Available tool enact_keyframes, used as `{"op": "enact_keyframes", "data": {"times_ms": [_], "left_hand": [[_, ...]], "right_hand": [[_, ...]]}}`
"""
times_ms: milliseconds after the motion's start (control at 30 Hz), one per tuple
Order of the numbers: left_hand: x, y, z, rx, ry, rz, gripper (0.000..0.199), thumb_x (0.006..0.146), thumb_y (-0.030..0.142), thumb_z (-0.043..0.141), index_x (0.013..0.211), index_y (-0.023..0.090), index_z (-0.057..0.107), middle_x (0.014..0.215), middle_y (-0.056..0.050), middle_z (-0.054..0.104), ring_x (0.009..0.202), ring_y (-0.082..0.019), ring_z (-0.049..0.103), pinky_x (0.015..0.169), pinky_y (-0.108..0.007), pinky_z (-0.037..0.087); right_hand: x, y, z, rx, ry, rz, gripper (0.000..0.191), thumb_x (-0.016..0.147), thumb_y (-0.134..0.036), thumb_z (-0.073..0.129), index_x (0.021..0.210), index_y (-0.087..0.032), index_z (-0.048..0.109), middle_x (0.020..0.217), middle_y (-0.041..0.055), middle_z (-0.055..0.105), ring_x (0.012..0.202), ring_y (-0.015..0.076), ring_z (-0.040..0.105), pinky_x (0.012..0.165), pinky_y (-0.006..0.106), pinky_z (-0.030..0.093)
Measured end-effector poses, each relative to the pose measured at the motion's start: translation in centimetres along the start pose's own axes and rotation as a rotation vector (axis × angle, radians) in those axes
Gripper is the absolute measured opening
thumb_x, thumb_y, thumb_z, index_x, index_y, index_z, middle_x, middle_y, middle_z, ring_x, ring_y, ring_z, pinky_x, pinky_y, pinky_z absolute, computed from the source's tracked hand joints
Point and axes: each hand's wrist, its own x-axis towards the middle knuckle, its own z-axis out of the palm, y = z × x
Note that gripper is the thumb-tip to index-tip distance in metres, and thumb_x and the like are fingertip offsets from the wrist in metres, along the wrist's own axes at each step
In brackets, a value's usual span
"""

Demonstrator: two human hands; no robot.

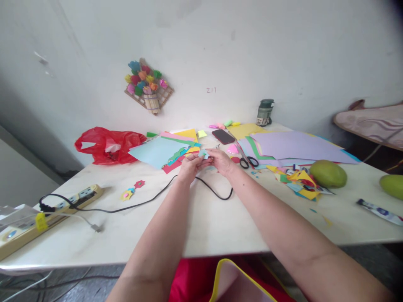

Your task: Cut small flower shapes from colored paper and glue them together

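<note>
Both my hands meet above the middle of the table, their fingers closed around a small light blue paper piece [205,153] with a bit of green on it. My left hand [190,165] pinches it from the left, and my right hand [221,161] grips its right side. Fingers cover much of the piece, so its full shape is hidden. Just right of my right hand lie black-handled scissors [248,162]. Small paper flowers, one red [139,184] and one yellow [126,195], lie on the table to the left.
Coloured sheets [154,149] and purple paper [302,147] flank a phone [223,136]. A red plastic bag [110,144], power strip [91,191] and black cable [135,205] are leftward. Paper scraps [300,182], a green mango [328,173] and a glue tube [380,212] lie rightward.
</note>
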Motion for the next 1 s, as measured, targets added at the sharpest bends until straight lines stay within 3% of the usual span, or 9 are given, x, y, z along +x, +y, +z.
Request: {"op": "enact_keyframes", "data": {"times_ms": [233, 467, 767, 900, 1000], "left_hand": [[0.15, -0.14, -0.18, -0.019, 0.078, -0.032, 0.009, 0.070, 0.014, 0.071, 0.076, 0.011, 0.065, 0.071, -0.007, 0.072, 0.070, -0.019, 0.071, 0.076, -0.030, 0.056], [0.13, -0.14, -0.35, -0.023, 0.066, -0.041, 0.013, 0.068, 0.014, 0.072, 0.077, 0.012, 0.063, 0.074, -0.007, 0.073, 0.069, -0.019, 0.071, 0.069, -0.027, 0.057], [0.03, 0.19, -0.09, -0.009, 0.074, -0.062, 0.013, 0.070, 0.017, 0.070, 0.077, 0.011, 0.061, 0.073, -0.009, 0.072, 0.075, -0.023, 0.072, 0.078, -0.034, 0.057], [0.27, -0.10, -0.32, -0.013, 0.085, -0.065, 0.014, 0.070, 0.018, 0.069, 0.080, 0.010, 0.063, 0.074, -0.010, 0.072, 0.078, -0.024, 0.072, 0.079, -0.035, 0.058], [0.42, -0.26, -0.45, -0.010, 0.105, -0.075, 0.013, 0.071, 0.018, 0.067, 0.080, 0.010, 0.064, 0.073, -0.010, 0.072, 0.075, -0.022, 0.072, 0.077, -0.034, 0.058]], "right_hand": [[-0.13, 0.07, -0.55, 0.009, 0.002, 0.078, 0.021, 0.055, -0.024, 0.073, 0.074, -0.017, 0.066, 0.063, -0.0004, 0.064, 0.060, 0.0140, 0.059, 0.060, 0.027, 0.047], [-0.13, 0.05, -0.34, -0.012, 0.078, 0.077, 0.012, 0.057, -0.021, 0.072, 0.068, -0.018, 0.066, 0.059, -0.0006, 0.063, 0.054, 0.0124, 0.057, 0.053, 0.025, 0.045], [-0.49, -0.35, -0.13, -0.077, 0.120, 0.074, 0.016, 0.059, -0.024, 0.072, 0.073, -0.018, 0.065, 0.061, -0.0016, 0.062, 0.052, 0.0114, 0.055, 0.049, 0.024, 0.042], [-0.30, -0.12, -0.08, -0.182, 0.161, -0.044, 0.036, 0.060, -0.017, 0.068, 0.096, -0.020, 0.067, 0.085, 0.0018, 0.066, 0.062, 0.0119, 0.057, 0.054, 0.025, 0.046], [0.04, 0.16, -0.19, -0.347, 0.144, -0.246, 0.037, 0.061, -0.013, 0.065, 0.096, -0.023, 0.069, 0.098, 0.0030, 0.066, 0.072, 0.0138, 0.058, 0.066, 0.029, 0.050]]}}
